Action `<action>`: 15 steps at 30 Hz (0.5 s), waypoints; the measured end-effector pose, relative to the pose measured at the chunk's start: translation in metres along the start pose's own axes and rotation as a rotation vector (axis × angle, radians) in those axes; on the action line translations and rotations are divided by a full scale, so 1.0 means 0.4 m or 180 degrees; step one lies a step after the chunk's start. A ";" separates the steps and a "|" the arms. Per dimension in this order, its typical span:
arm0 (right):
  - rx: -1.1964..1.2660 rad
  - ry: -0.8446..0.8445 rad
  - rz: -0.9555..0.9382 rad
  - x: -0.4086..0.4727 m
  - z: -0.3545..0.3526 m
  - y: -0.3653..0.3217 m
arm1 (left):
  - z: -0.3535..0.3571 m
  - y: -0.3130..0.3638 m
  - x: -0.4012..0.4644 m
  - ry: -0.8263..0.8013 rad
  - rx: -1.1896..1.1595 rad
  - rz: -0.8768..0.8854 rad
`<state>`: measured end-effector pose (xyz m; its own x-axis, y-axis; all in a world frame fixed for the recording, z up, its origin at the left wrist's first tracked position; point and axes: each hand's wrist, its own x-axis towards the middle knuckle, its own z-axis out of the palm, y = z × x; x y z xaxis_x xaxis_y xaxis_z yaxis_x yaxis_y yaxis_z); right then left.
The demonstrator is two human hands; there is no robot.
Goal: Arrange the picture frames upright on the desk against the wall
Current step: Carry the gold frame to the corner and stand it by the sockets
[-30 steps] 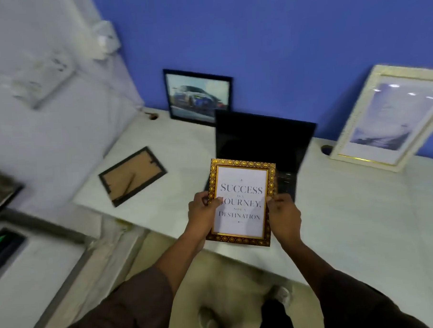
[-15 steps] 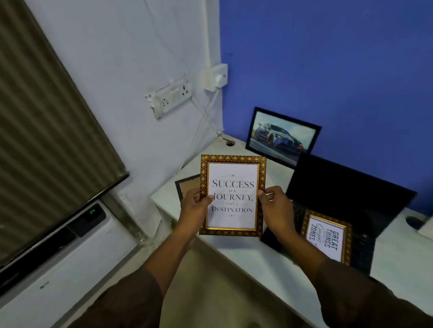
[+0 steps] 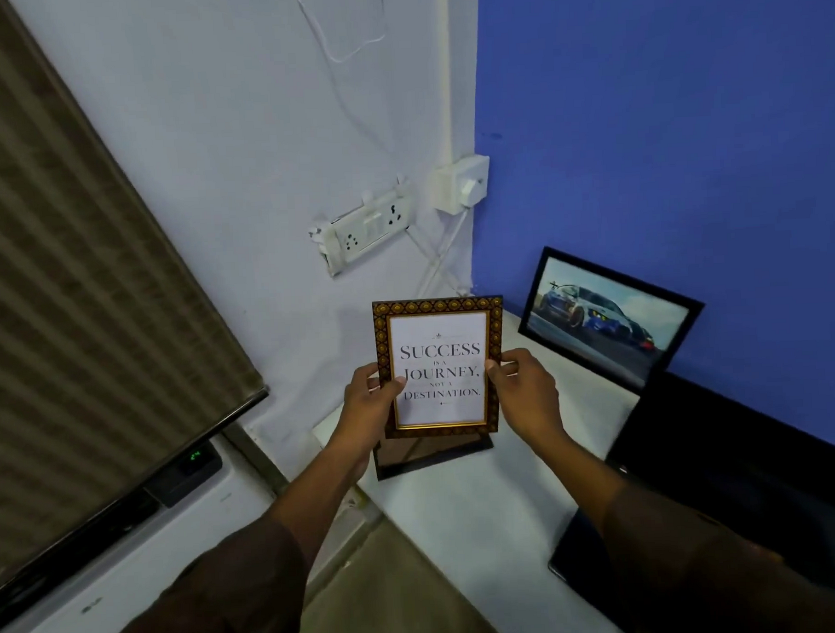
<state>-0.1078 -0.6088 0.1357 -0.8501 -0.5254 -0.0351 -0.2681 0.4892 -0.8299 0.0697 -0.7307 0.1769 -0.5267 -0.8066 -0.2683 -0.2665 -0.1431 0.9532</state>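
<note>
I hold a gold-patterned frame with a "Success is a journey" print point(image 3: 438, 344) upright in the air over the desk's left end. My left hand point(image 3: 369, 404) grips its left edge and my right hand point(image 3: 524, 388) grips its right edge. Beneath it a dark frame point(image 3: 412, 457) lies flat on the white desk point(image 3: 486, 514), mostly hidden by the held frame. A black frame with a car picture point(image 3: 607, 317) leans upright against the blue wall at the back.
An open black laptop point(image 3: 728, 470) sits on the desk to the right. A socket strip point(image 3: 369, 232) and a plug box point(image 3: 462, 182) with cables hang on the white wall at left. An air conditioner point(image 3: 129, 558) stands below a window blind, left of the desk.
My view swung left toward the corner. Both hands carried the gold frame up and left, over the flat dark frame. The second gold frame on the laptop has left the view.
</note>
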 end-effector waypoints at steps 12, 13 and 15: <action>-0.0057 -0.0399 -0.0180 0.281 0.098 -0.029 | 0.019 0.024 0.238 0.0030 0.0070 -0.0100; -0.0046 -0.0419 -0.0179 0.312 0.116 -0.023 | 0.024 0.015 0.272 0.0012 0.0092 -0.0110; -0.0024 -0.0507 -0.0171 0.360 0.146 -0.015 | 0.024 0.000 0.323 -0.0004 0.0049 -0.0169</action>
<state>-0.2022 -0.7281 0.1030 -0.7521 -0.6543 -0.0792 -0.3151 0.4625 -0.8287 -0.0062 -0.8293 0.1408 -0.5125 -0.7973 -0.3188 -0.3065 -0.1769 0.9353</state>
